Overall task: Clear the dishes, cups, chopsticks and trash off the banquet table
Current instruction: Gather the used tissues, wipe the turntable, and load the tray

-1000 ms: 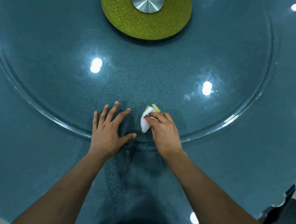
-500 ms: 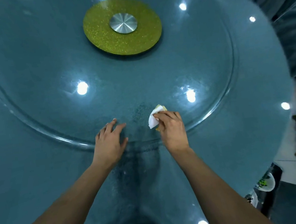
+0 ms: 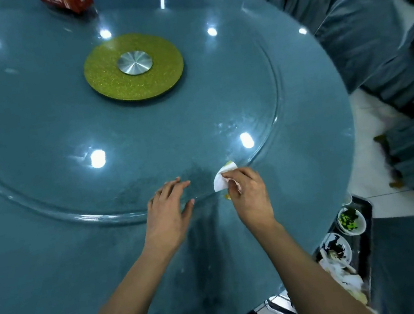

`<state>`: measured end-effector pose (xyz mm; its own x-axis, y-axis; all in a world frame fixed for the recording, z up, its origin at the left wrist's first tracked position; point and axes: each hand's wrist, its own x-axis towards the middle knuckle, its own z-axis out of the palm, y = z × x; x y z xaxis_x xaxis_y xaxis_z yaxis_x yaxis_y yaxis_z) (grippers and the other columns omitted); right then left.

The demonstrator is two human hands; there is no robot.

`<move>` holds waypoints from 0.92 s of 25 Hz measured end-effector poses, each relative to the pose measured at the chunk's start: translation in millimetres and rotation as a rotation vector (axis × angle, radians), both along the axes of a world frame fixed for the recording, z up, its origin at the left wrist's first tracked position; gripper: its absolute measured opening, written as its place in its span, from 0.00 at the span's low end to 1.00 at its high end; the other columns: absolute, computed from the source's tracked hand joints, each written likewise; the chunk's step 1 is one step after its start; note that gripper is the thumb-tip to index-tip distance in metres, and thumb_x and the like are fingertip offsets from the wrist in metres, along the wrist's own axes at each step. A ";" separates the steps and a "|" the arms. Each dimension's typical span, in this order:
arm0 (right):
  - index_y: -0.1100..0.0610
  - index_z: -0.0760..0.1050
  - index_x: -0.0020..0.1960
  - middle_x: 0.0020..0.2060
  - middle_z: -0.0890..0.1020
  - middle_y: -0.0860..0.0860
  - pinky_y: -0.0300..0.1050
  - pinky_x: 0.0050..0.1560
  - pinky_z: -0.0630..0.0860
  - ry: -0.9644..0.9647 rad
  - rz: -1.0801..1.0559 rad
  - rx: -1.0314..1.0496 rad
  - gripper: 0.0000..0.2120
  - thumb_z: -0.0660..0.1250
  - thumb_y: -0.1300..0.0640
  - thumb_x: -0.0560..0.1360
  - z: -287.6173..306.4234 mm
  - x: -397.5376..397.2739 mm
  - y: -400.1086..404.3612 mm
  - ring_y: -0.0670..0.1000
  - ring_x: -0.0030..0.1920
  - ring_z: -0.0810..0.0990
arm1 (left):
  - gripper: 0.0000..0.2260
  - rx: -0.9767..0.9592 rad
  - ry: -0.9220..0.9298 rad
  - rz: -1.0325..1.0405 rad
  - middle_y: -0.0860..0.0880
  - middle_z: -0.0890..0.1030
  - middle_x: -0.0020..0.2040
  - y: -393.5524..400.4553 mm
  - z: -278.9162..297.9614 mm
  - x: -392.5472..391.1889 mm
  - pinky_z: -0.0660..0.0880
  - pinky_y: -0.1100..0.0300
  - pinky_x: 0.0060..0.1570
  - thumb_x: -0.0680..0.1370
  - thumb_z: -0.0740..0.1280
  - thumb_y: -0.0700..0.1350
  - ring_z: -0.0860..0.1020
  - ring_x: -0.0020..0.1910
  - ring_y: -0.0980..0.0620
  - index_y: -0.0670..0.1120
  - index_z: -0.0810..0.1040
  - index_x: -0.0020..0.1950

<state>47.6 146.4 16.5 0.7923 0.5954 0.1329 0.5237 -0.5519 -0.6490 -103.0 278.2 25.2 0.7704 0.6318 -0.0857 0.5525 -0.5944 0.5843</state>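
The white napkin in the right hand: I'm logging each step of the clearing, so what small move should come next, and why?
Probably lift the white napkin off the glass turntable and carry it right to the cart of dirty dishes. The right hand already pinches it at the turntable's near rim, and the left hand lies open, holding nothing.

A round desk [image 3: 42,257] with a glossy, speckled teal top that mirrors ceiling lights as bright spots. On it lies a clear glass turntable [image 3: 260,113], smooth and shiny, its rim catching light. At its centre sits a glittery yellow-green disc [image 3: 111,79] with a grainy sparkle, capped by a brushed metal hub [image 3: 134,62]. A white paper napkin [image 3: 220,181] (soft, matt, creased) is in the right hand's grip [image 3: 249,194]. Far off, a red carton [image 3: 66,0] looks like printed card. The chairs [image 3: 359,39] wear matt grey-blue cloth covers.
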 end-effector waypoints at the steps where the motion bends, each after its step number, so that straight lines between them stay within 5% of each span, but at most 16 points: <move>1: 0.55 0.83 0.55 0.51 0.81 0.51 0.51 0.54 0.79 0.004 -0.021 0.002 0.13 0.69 0.67 0.75 2.6 -1.6 -8.8 0.56 0.51 0.79 | 0.19 0.005 -0.008 -0.018 0.51 0.73 0.73 -7.2 5.2 1.7 0.64 0.50 0.69 0.80 0.68 0.47 0.71 0.71 0.46 0.50 0.75 0.71; 9: 0.53 0.83 0.55 0.51 0.81 0.50 0.36 0.53 0.67 0.002 -0.199 0.019 0.13 0.69 0.66 0.75 23.9 -21.0 -108.1 0.53 0.51 0.75 | 0.18 0.007 -0.061 -0.218 0.53 0.74 0.72 -89.5 37.5 20.9 0.67 0.50 0.68 0.80 0.68 0.49 0.73 0.69 0.47 0.52 0.75 0.70; 17: 0.55 0.83 0.58 0.54 0.81 0.51 0.47 0.58 0.72 0.041 -0.364 -0.006 0.10 0.68 0.62 0.78 41.3 -43.7 -257.9 0.54 0.56 0.75 | 0.17 -0.029 -0.140 -0.381 0.51 0.77 0.69 -219.0 56.3 25.5 0.69 0.49 0.69 0.79 0.70 0.47 0.74 0.67 0.46 0.50 0.77 0.68; 23: 0.53 0.83 0.57 0.54 0.80 0.47 0.41 0.57 0.70 0.037 -0.448 0.033 0.09 0.67 0.61 0.79 51.7 -81.9 -393.0 0.48 0.56 0.74 | 0.18 -0.050 -0.131 -0.467 0.52 0.75 0.71 -350.0 64.7 6.1 0.67 0.49 0.71 0.81 0.67 0.50 0.72 0.69 0.49 0.53 0.74 0.70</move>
